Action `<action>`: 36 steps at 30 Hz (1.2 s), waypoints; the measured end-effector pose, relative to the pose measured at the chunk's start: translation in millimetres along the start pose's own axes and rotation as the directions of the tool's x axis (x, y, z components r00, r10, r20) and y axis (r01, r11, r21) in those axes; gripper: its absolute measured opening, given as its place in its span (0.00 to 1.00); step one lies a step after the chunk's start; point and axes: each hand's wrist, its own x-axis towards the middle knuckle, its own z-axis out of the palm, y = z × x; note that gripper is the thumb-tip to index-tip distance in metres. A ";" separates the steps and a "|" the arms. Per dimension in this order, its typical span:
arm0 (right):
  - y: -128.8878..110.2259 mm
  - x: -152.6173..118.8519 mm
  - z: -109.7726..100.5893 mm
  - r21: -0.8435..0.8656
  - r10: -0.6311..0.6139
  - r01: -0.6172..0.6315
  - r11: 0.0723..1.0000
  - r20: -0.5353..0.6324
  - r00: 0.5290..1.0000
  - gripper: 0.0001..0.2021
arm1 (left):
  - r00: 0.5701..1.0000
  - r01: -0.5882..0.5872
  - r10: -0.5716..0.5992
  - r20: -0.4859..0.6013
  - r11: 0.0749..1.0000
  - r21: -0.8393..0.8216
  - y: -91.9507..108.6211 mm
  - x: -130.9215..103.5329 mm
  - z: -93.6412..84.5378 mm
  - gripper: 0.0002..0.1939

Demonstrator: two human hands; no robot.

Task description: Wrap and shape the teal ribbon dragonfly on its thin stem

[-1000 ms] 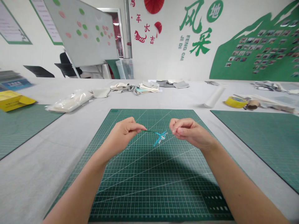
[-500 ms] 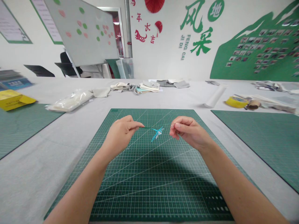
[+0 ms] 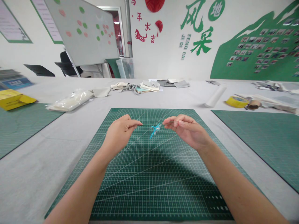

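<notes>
My left hand (image 3: 120, 132) pinches the thin green stem of a small blue artificial flower (image 3: 154, 130) between thumb and fingertips. The stem runs level to the right, and the narrow blue petals with small whitish, bead-like bits spread at its end, one pointing down. On the flower's right side is my right hand (image 3: 188, 130), its fingers stretched loosely toward the petals and the thumb lying farther back. Its fingertips are at the petal tips; whether they touch is unclear. Both hands are above a green gridded cutting mat (image 3: 149, 186).
More cutting mats lie left (image 3: 28, 124) and right (image 3: 261, 140). Across the grey-covered table are a plastic-wrapped packet (image 3: 70, 100), folded cloths (image 3: 149, 86), a yellow tape roll (image 3: 237, 101), a cardboard tube (image 3: 254, 104) and a yellow packet (image 3: 16, 99).
My right hand has moved left to the petals, and its curled fingers have straightened. My left hand and the flower have shifted slightly left and up.
</notes>
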 end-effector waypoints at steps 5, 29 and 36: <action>-0.2 0.1 4.5 0.084 0.017 -0.019 0.996 0.019 1.000 0.07 | 0.997 0.064 -0.064 -0.032 0.998 -0.011 -0.7 -0.4 0.0 0.14; -13.4 -7.3 8.6 0.032 0.018 -0.035 0.999 0.428 0.903 0.07 | 0.940 0.261 -0.297 -0.169 0.943 -0.205 -9.4 5.1 -4.5 0.14; -12.9 -8.5 12.7 -0.740 0.611 -0.108 0.664 0.454 0.649 0.06 | 0.913 0.252 -0.318 -0.256 0.932 -0.260 -10.1 4.7 -6.5 0.14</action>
